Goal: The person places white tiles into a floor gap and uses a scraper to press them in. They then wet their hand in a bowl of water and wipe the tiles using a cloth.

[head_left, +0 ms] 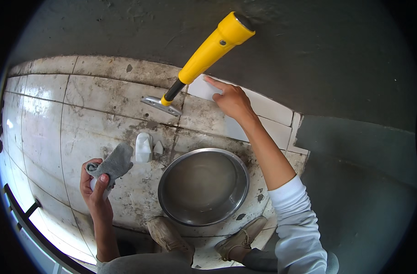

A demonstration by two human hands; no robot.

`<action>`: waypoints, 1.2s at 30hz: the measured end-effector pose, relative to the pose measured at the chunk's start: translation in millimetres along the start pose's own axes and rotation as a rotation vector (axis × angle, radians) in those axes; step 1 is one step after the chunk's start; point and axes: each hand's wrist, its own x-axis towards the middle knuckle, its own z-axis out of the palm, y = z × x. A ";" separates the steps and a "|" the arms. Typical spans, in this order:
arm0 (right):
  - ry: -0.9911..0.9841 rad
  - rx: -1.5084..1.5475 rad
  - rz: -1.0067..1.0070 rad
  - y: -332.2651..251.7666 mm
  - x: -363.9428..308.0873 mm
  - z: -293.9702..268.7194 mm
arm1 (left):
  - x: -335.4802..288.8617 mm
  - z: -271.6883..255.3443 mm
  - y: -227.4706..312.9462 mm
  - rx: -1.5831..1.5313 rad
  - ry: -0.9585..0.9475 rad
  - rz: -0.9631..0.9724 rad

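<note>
My left hand (95,185), at the lower left, is closed round a grey cloth (115,160), rolled at one end. Part of a white thing shows under my fingers; its kind I cannot make out. At the foot of the dark wall, my right hand (234,101) has its index finger stretched out against a white tile strip (268,107); the other fingers are bent and hold nothing visible. Left of that hand, a scraper with a yellow handle (204,52) leans upward, its metal head (162,105) on the floor. Below it lie a white block (143,147) and a small white chip (158,147).
A round metal basin (245,182) of cloudy water stands between my hands, just ahead of my shoes (240,237). Dirty white floor tiles (96,123) spread left. A dark grey wall (318,55) rises behind, with a dark grey surface (354,192) at right and a dark rail (23,214) at lower left.
</note>
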 end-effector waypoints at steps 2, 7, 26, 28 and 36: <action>-0.055 0.072 0.053 4.7 2.1 2.5 | 0.4 -1.9 -2.2 0.003 -0.005 -0.019; 0.051 -0.097 -0.061 -21.0 1.7 7.3 | -1.9 0.2 -3.8 0.021 -0.024 -0.019; 0.079 0.002 -0.043 -4.3 5.4 8.3 | -1.0 1.2 -1.3 0.013 0.059 -0.050; 0.068 -0.031 -0.036 -18.2 5.8 9.9 | -1.4 1.8 -4.6 0.017 0.007 -0.043; -0.014 -0.009 -0.045 6.8 -1.2 0.4 | 1.0 1.6 -1.6 0.016 0.044 -0.043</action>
